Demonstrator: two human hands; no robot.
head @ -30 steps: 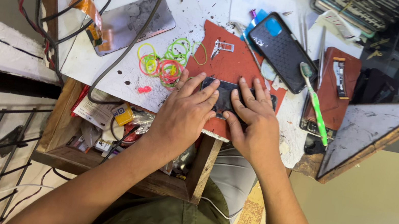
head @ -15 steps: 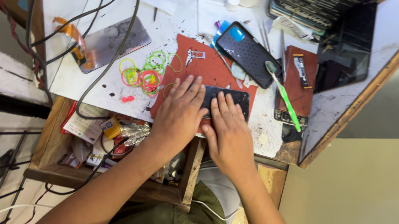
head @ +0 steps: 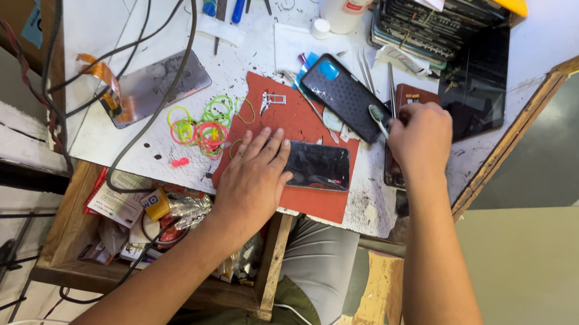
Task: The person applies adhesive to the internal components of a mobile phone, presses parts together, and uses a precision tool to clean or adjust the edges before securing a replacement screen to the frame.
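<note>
Phone (head: 319, 166) is lying face-down on the red mat (head: 314, 203), with rubber bands (head: 201, 125) sitting to its left. Left hand (head: 251, 178) is pressing flat, fingers spread, on its left end; right hand (head: 419, 136) is pinching green-handled tweezers (head: 378, 114).

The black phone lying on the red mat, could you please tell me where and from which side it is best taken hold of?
Probably by its two long edges near the free right end. The black phone lies flat on the red mat, long axis left to right, and the left hand rests on its left end. A grip from above and the right, where the right hand is, looks least obstructed.
</note>
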